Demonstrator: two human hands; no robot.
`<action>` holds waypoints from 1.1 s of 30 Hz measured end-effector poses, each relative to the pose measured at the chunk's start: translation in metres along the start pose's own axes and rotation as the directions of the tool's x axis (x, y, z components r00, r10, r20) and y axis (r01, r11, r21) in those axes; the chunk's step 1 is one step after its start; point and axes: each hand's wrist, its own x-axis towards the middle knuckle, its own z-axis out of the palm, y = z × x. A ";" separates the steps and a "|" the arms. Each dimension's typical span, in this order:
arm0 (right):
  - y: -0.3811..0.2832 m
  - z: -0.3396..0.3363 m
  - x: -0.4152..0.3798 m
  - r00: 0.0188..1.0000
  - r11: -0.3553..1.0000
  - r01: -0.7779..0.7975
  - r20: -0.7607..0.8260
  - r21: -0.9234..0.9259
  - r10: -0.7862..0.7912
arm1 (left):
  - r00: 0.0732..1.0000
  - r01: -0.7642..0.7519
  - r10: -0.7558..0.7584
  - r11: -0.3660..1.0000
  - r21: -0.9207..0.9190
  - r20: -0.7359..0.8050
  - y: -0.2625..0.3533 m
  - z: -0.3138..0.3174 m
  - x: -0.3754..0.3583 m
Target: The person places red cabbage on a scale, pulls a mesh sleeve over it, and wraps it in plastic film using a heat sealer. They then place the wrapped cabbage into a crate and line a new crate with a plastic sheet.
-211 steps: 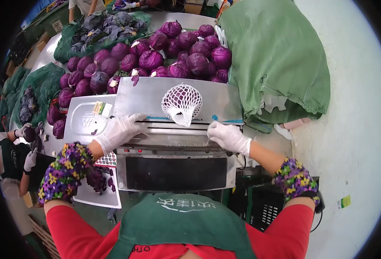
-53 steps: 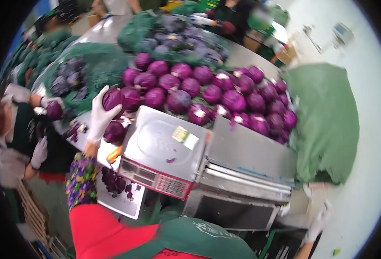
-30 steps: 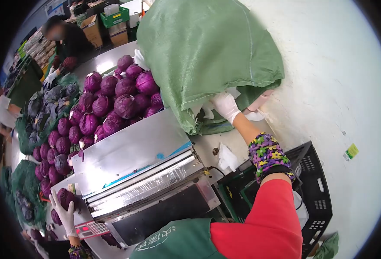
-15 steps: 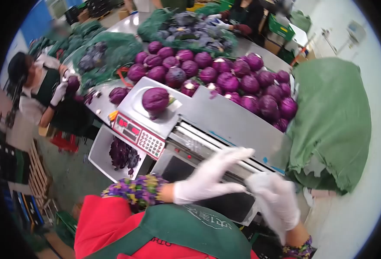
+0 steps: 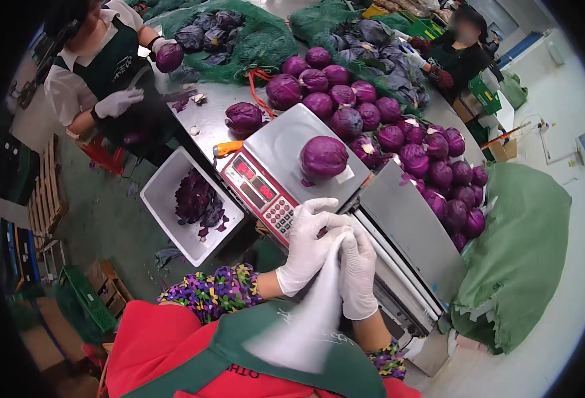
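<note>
Both gloved hands are together in front of the chest. The left hand (image 5: 308,247) and the right hand (image 5: 359,275) pinch the top of a white sleeve (image 5: 304,318), with the fingers closed on it; it hangs down over the green apron (image 5: 345,361). It is blurred, so it is perhaps foam net. Just beyond the hands, one cabbage (image 5: 324,156) sits on the scale (image 5: 286,159). Beside the scale stands the wrapping machine (image 5: 415,232), and behind both lies a cabbage pile (image 5: 398,132). A co-worker (image 5: 117,73) at the left holds another cabbage.
</note>
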 end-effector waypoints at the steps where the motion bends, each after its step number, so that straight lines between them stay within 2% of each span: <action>1: 0.005 0.004 0.003 0.999 1.000 -0.029 -0.019 -0.010 0.029 | 0.996 -0.087 0.087 0.996 0.025 -0.032 -0.004 -0.008 0.007; 2: 0.009 0.008 0.007 0.998 0.998 -0.056 -0.041 -0.017 0.056 | 0.983 -0.173 0.176 0.984 0.053 -0.058 -0.008 -0.014 0.014; 3: 0.012 0.013 0.013 0.998 0.998 0.022 -0.054 -0.061 -0.026 | 0.993 0.110 -0.119 0.902 -0.417 0.004 -0.013 -0.013 0.015; 4: 0.014 0.012 0.020 0.998 0.991 0.049 -0.038 -0.124 -0.054 | 0.882 0.467 -0.424 0.723 -0.509 0.208 -0.019 -0.023 0.016; 6: 0.003 -0.007 0.032 0.998 0.982 -0.062 -0.031 -0.178 0.058 | 0.807 0.589 -0.433 0.548 -0.594 0.400 -0.037 -0.032 0.031; 7: -0.003 -0.013 0.047 0.993 0.961 -0.121 0.046 0.248 0.113 | 0.691 0.719 -0.428 0.482 -0.500 0.582 -0.033 -0.040 0.036; 8: -0.043 0.012 0.052 0.955 0.914 -0.237 -0.093 0.329 0.281 | 0.550 0.825 -0.359 0.372 -0.425 0.754 -0.035 -0.049 0.035; 10: -0.057 -0.012 0.086 0.980 0.982 -0.189 0.055 0.005 0.189 | 0.295 0.866 -0.375 0.493 -0.080 0.879 -0.055 -0.071 0.046; 11: -0.065 -0.014 0.096 0.964 0.856 -0.132 0.137 -0.500 0.228 | 0.388 0.736 -0.365 0.675 -0.046 0.846 -0.060 -0.076 0.065; 12: -0.080 -0.003 0.105 0.933 0.502 -0.004 0.177 -0.865 0.313 | 0.637 0.673 -0.400 0.706 -0.222 0.659 -0.094 -0.069 0.072; 13: -0.067 -0.017 0.127 0.931 0.212 0.336 0.358 -0.918 0.073 | 0.809 0.519 -0.452 0.850 -0.094 0.377 -0.093 -0.067 0.102; 14: -0.063 -0.015 0.152 0.970 0.141 0.150 0.173 -0.979 0.171 | 0.900 0.415 -0.392 0.904 -0.100 0.192 -0.104 -0.062 0.128; 15: -0.051 -0.010 0.179 0.982 0.102 0.165 0.154 -0.981 -0.111 | 0.902 0.432 -0.425 0.891 -0.141 0.073 -0.133 -0.053 0.145; 16: -0.037 -0.018 0.210 0.940 0.033 0.202 0.184 -0.979 -0.287 | 0.938 0.346 -0.346 0.938 0.005 -0.005 -0.181 -0.041 0.152; 17: -0.038 -0.007 0.225 0.965 -0.027 0.115 0.118 -0.993 -0.233 | 0.892 0.432 -0.432 0.901 0.028 0.137 -0.198 -0.028 0.149; 18: -0.017 -0.015 0.249 0.986 -0.030 0.028 0.033 -0.999 -0.166 | 0.817 0.511 -0.508 0.857 0.066 0.272 -0.204 -0.023 0.145; 19: -0.010 -0.002 0.249 0.975 0.280 -0.217 -0.219 -0.935 0.026 | 0.806 0.489 -0.482 0.869 0.074 0.342 -0.155 -0.025 0.144; 20: -0.004 0.008 0.245 0.881 0.504 -0.474 -0.382 -0.722 0.281 | 0.716 0.600 -0.560 0.799 0.044 0.417 -0.172 -0.016 0.135; 22: 0.014 0.000 0.241 0.951 0.613 -0.307 -0.254 -0.728 0.174 | 0.877 0.426 -0.342 0.878 -0.220 0.336 -0.164 -0.011 0.120; 23: 0.010 0.001 0.218 0.977 0.714 -0.213 -0.166 -0.667 0.136 | 0.881 0.426 -0.343 0.876 -0.227 0.327 -0.154 -0.016 0.120; 24: -0.008 0.017 0.188 0.986 0.799 -0.165 -0.126 -0.578 0.113 | 0.634 0.770 -0.589 0.538 -0.343 0.501 -0.109 -0.036 0.126; 25: 0.016 -0.002 0.180 0.998 0.878 0.049 -0.009 -0.475 -0.061 | 0.293 0.940 -0.661 0.068 -0.334 0.691 -0.081 -0.050 0.125; 26: 0.018 -0.012 0.165 0.822 0.402 0.555 0.407 -0.729 -0.397 | 0.361 0.917 -0.571 0.075 -0.391 0.737 -0.078 -0.058 0.116; 27: -0.007 0.001 0.136 0.954 0.694 0.298 0.225 -0.655 -0.198 | 0.382 0.892 -0.589 0.035 -0.450 0.712 -0.076 -0.064 0.107; 28: -0.041 0.025 0.104 0.995 0.873 -0.013 0.084 -0.488 0.062 | 0.399 0.863 -0.610 -0.002 -0.505 0.685 -0.074 -0.069 0.101; 29: -0.051 0.036 0.088 0.998 0.866 -0.015 0.047 -0.499 0.044 | 0.351 0.843 -0.586 -0.143 -0.519 0.731 -0.071 -0.077 0.098; 30: -0.056 0.044 0.073 1.000 0.859 -0.017 0.011 -0.511 0.026 | 0.381 0.833 -0.585 -0.118 -0.540 0.716 -0.056 -0.081 0.097; 31: -0.059 0.045 0.059 0.999 0.827 -0.030 0.019 -0.562 0.049 | 0.353 0.836 -0.592 -0.148 -0.528 0.725 -0.048 -0.085 0.093; 32: -0.048 0.039 0.050 0.999 0.892 0.000 0.047 -0.452 0.024 | 0.328 0.837 -0.597 -0.177 -0.518 0.733 -0.044 -0.087 0.088; 33: -0.053 0.039 0.040 0.996 0.931 -0.077 0.019 -0.358 0.090 | 0.388 0.800 -0.395 -0.304 -0.517 0.833 -0.055 -0.094 0.075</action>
